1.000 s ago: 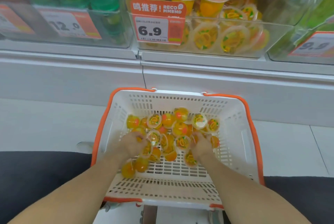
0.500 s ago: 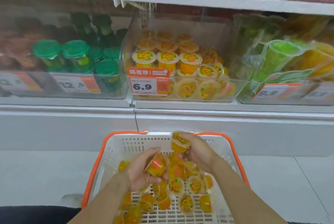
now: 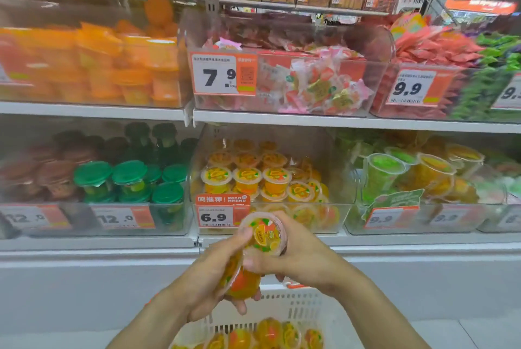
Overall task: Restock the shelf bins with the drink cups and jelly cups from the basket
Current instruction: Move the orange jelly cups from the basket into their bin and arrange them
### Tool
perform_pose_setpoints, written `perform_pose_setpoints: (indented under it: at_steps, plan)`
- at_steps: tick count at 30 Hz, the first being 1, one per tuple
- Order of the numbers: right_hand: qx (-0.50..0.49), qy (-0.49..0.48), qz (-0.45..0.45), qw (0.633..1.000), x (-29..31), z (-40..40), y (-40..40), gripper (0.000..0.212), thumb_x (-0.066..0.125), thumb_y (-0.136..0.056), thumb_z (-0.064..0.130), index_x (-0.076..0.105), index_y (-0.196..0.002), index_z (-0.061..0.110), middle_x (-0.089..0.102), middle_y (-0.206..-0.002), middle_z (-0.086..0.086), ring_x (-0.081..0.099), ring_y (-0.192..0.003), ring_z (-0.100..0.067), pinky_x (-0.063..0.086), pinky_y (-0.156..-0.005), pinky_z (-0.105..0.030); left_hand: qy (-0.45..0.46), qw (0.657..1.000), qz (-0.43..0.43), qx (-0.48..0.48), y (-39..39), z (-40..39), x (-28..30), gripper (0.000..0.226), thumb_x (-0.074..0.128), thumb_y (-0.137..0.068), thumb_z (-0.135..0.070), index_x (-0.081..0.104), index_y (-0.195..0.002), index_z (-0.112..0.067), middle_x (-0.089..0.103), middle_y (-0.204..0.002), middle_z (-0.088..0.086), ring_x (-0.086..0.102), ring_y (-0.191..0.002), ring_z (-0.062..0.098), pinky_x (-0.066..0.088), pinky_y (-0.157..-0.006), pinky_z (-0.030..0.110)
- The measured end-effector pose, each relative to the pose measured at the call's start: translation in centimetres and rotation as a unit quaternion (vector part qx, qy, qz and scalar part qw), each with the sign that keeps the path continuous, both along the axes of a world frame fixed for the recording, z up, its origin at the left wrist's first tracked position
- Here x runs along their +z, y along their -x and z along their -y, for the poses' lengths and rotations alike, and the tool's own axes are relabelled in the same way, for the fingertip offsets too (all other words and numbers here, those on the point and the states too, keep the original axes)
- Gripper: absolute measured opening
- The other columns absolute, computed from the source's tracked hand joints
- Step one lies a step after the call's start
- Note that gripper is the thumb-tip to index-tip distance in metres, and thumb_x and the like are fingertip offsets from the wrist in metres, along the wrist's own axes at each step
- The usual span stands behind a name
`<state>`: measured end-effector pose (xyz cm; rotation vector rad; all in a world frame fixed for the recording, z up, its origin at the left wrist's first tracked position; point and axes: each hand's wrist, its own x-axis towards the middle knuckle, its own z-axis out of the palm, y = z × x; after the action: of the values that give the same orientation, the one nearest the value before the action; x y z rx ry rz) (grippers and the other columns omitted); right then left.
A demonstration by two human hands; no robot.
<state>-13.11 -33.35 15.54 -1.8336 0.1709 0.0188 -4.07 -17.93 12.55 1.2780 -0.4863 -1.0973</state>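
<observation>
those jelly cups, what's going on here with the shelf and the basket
A person is restocking orange jelly cups. The right hand grips one jelly cup with its lid facing the camera, and the left hand holds another cup just below it. Both are raised above the white basket, which holds more cups, in front of the clear bin tagged 6.9, already partly filled with the same cups.

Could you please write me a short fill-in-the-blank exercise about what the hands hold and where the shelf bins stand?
1. The right hand holds an orange jelly cup with a printed foil lid in front of the price tag reading ____.
2. The left hand grips a second jelly cup, ____ the first.
3. The clear plastic bin of green-lidded drink cups stands to the ____ of the clear bin of orange jelly cups.
4. The white plastic basket holds more ____ cups.

Missing words: 6.9; below; left; jelly
</observation>
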Motion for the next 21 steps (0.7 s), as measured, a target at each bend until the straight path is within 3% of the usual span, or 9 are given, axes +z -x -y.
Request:
perform_pose_setpoints:
  at_steps: [2,4,7,9,11,14,17,20,21]
  plan:
    - [-0.01,0.03,0.026,0.999,0.5,0.4,-0.1,0.08,0.093,-0.066,0.032,0.047,-0.13,0.039,0.065,-0.117,0.013,0.068,-0.097,-0.007,0.057,-0.077,-0.033,-0.006,1.0,0.011,0.003,-0.4,0.0,1.4,0.05,0.056,-0.085,-0.063,0.067,-0.117,-0.026,0.065,-0.113,0.027,0.063,-0.071,0.032,0.051,-0.049,0.03]
    - [-0.039,0.071,0.065,0.995,0.8,0.7,-0.2,0.094,0.095,-0.056,0.041,0.044,-0.134,0.046,0.062,-0.124,0.016,0.066,-0.106,-0.007,0.055,-0.09,-0.034,-0.013,1.0,0.01,0.016,-0.7,0.1,2.2,0.051,0.066,-0.075,-0.066,0.07,-0.112,-0.03,0.065,-0.11,0.029,0.064,-0.071,0.035,0.052,-0.06,0.04]
    - [-0.055,0.116,0.129,0.983,1.7,1.3,-0.3,0.067,0.093,-0.059,0.038,0.062,-0.119,0.04,0.067,-0.117,0.014,0.067,-0.079,-0.014,0.055,-0.068,-0.033,-0.023,0.999,0.013,0.024,-1.1,0.4,2.7,0.062,0.077,-0.06,-0.07,0.072,-0.105,-0.029,0.068,-0.091,0.024,0.064,-0.075,0.039,0.047,-0.073,0.052]
    - [-0.066,0.114,0.16,0.978,1.9,1.6,-0.3,0.055,0.092,-0.063,0.034,0.067,-0.112,0.037,0.07,-0.112,0.012,0.069,-0.084,-0.032,0.059,-0.073,-0.048,-0.02,0.999,0.025,0.038,-0.9,1.0,3.5,0.056,0.076,-0.063,-0.064,0.073,-0.105,-0.028,0.07,-0.092,0.023,0.066,-0.079,0.038,0.05,-0.077,0.051]
    - [-0.103,0.115,0.18,0.972,1.8,2.0,-0.3,0.058,0.091,-0.064,0.038,0.065,-0.115,0.037,0.071,-0.108,0.012,0.07,-0.09,-0.03,0.058,-0.078,-0.048,-0.005,0.993,-0.006,0.117,-1.2,1.8,3.4,0.059,0.075,-0.066,-0.047,0.069,-0.117,-0.018,0.071,-0.101,0.021,0.067,-0.09,0.037,0.052,-0.086,0.049]
    - [-0.212,0.11,0.182,0.954,1.3,3.6,-1.2,0.057,0.089,-0.07,0.033,0.059,-0.118,0.036,0.072,-0.104,0.014,0.07,-0.092,-0.009,0.059,-0.079,-0.035,-0.064,0.994,-0.004,0.091,-0.2,2.0,3.9,0.039,0.063,-0.084,-0.039,0.069,-0.1,-0.004,0.068,-0.082,0.02,0.067,-0.068,0.037,0.053,-0.047,0.036]
    - [-0.321,0.181,0.149,0.918,0.8,6.2,-3.2,0.05,0.083,-0.076,0.037,0.053,-0.116,0.035,0.066,-0.109,0.012,0.065,-0.097,-0.006,0.054,-0.085,-0.031,-0.098,0.991,0.008,0.096,0.0,1.9,3.0,0.027,0.063,-0.09,-0.033,0.069,-0.089,-0.006,0.063,-0.079,0.019,0.063,-0.066,0.037,0.048,-0.042,0.032]
    - [-0.329,0.255,0.095,0.904,0.6,8.8,-6.1,0.054,0.076,-0.083,0.039,0.045,-0.126,0.028,0.052,-0.123,-0.001,0.058,-0.107,-0.019,0.043,-0.085,-0.028,-0.125,0.981,0.01,0.151,-0.4,2.5,2.3,0.017,0.072,-0.084,-0.032,0.073,-0.083,-0.014,0.069,-0.082,0.009,0.066,-0.073,0.028,0.054,-0.066,0.039]
    - [-0.325,0.268,0.072,0.904,0.7,9.5,-7.2,0.057,0.074,-0.086,0.037,0.043,-0.131,0.021,0.048,-0.126,-0.006,0.056,-0.111,-0.024,0.041,-0.086,-0.028,-0.124,0.98,0.027,0.151,-0.3,2.3,2.3,0.015,0.073,-0.083,-0.033,0.073,-0.083,-0.018,0.071,-0.085,0.006,0.067,-0.079,0.024,0.051,-0.076,0.035]
